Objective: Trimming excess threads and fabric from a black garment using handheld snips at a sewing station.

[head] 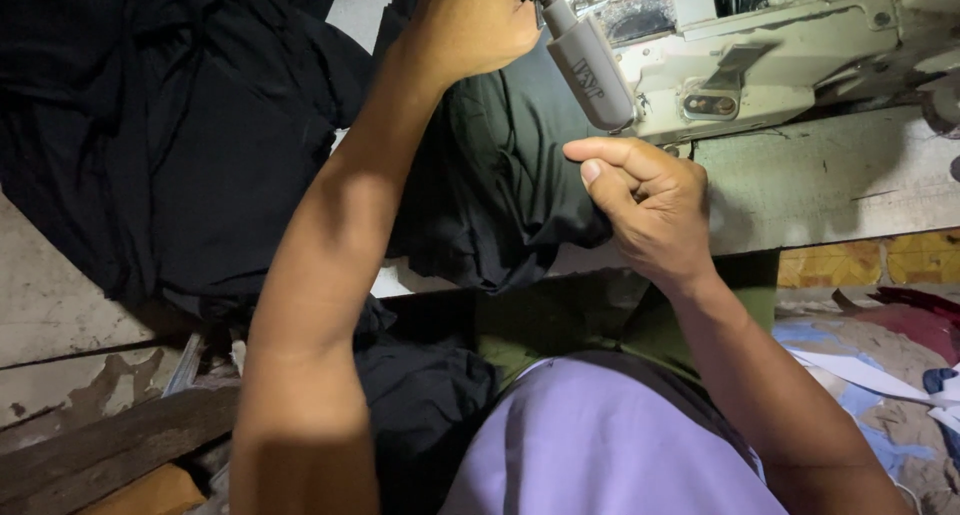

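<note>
Worn grey surface (840, 175) carries a cream sewing machine (780, 55) and black fabric (180, 125). Left hand (470, 25) fingers grasp the grey lamp head (592, 70). Right hand (645, 205) fingers are clenched, just below the lamp.

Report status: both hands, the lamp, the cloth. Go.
Left hand gripping the gooseneck at the grey lamp head. Right hand loosely fisted beside the sewing machine, holding nothing visible. Black cloth heaped left, untouched.
</note>
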